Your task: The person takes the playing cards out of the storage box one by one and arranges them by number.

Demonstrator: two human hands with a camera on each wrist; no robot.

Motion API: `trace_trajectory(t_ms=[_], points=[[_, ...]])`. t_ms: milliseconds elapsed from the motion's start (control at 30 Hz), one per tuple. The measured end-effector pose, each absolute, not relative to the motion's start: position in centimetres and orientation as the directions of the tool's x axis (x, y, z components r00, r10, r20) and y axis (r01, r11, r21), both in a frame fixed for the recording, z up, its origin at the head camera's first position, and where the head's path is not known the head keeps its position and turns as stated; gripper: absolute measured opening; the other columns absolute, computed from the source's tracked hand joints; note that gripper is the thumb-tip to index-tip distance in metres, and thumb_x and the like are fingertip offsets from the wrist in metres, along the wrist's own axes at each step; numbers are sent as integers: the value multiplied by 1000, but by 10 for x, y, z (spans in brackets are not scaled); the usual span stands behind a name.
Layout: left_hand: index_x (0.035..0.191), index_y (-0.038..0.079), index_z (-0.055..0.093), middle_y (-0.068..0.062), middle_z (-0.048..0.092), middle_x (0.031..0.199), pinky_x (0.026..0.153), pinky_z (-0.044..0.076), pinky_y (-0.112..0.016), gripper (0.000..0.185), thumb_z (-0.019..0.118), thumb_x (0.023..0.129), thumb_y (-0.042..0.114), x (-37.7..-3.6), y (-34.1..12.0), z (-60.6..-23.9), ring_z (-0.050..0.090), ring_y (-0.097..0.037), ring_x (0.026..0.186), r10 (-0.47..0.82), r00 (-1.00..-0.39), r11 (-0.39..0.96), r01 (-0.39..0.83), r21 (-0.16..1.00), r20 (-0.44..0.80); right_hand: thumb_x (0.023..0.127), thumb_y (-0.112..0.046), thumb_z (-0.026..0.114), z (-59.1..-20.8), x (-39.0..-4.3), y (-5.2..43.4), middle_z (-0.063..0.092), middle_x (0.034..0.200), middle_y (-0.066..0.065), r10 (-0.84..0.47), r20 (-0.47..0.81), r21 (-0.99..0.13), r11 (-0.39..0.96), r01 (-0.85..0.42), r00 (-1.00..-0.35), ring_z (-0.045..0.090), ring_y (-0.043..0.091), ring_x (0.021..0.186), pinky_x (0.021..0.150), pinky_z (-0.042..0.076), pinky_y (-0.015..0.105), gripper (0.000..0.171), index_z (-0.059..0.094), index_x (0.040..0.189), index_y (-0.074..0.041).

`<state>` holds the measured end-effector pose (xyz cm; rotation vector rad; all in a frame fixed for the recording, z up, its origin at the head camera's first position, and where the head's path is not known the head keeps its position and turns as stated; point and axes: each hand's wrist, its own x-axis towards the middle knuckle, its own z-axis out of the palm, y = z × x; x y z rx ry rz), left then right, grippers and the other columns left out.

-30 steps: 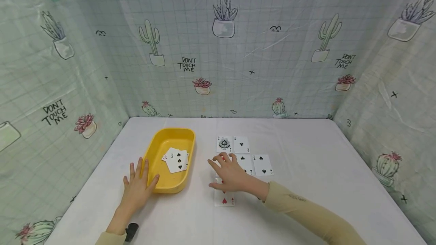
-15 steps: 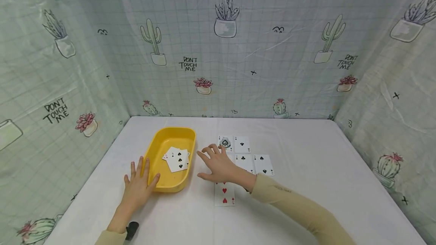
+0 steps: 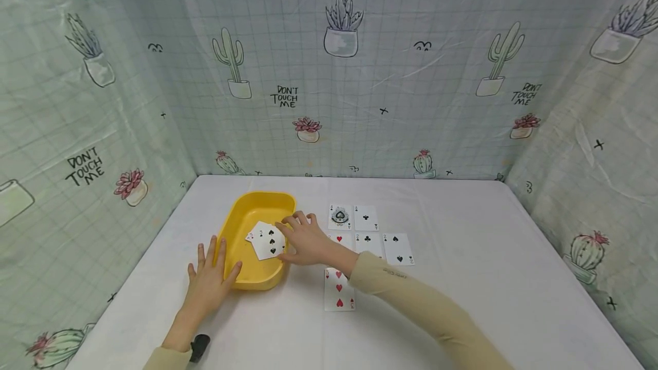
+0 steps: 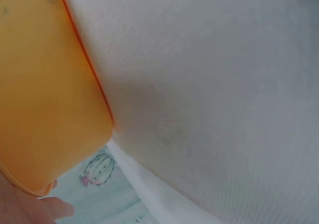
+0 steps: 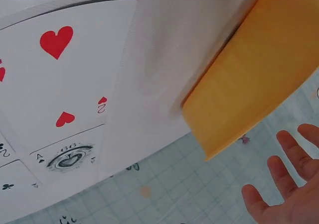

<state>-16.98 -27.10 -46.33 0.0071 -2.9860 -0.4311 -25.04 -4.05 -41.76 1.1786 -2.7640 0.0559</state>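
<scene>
A yellow plastic tray (image 3: 255, 282) stands on the left of the table, holding several overlapping playing cards (image 3: 265, 242); the uppermost is a three of spades. My left hand (image 3: 205, 287) rests at the tray's near left side with its fingers spread. Over the tray's right rim reaches my right hand (image 3: 311, 245), fingers apart and loosely bent, fingertips close by the cards. In the right wrist view those fingers (image 5: 283, 176) hold nothing. The left wrist view shows mostly the tray's outer wall (image 4: 50, 94) and part of the left hand at the lower corner.
Right of the tray, face-up cards lie in rows: ace of spades (image 3: 340, 217) and ace of clubs (image 3: 365, 218) at the back, two of hearts (image 5: 65, 79), two of clubs (image 3: 367, 243) and two of spades (image 3: 397, 249) behind a three of hearts (image 3: 339, 293). Cactus-print cloth (image 3: 360, 101) encloses the table.
My right hand has moved left from above the laid-out cards to the tray's right rim, uncovering the two and three of hearts. The left hand has stayed put.
</scene>
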Motion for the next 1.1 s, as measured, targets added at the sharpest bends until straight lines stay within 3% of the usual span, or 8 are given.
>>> trace_trajectory(t_ms=[233,467,1100], points=[[142,0,11,-25,6,148,93,9,-74,74,36,91,47,-168,-271,-463,2,-52,131,-15,-993,955,21,296,121,80,-58,51,-420,-259,-60,41,134,2,-703,45,20,711,-703,-709,31,23,125,97,28,49,72,34,137,-19],[142,0,11,-25,7,147,93,10,-73,74,35,92,48,-167,-271,-464,3,-52,131,-14,-992,960,22,280,127,78,-57,53,-423,-267,-78,42,133,2,-671,-16,100,737,-669,-742,33,22,124,98,28,46,71,36,136,-18],[141,-1,15,-27,10,146,91,11,-74,73,36,91,48,-167,-270,-466,6,-54,130,-10,-986,956,40,292,167,69,-63,60,-436,-285,-104,39,140,-4,-547,-219,152,799,-582,-808,24,19,133,111,8,49,86,30,139,-24]])
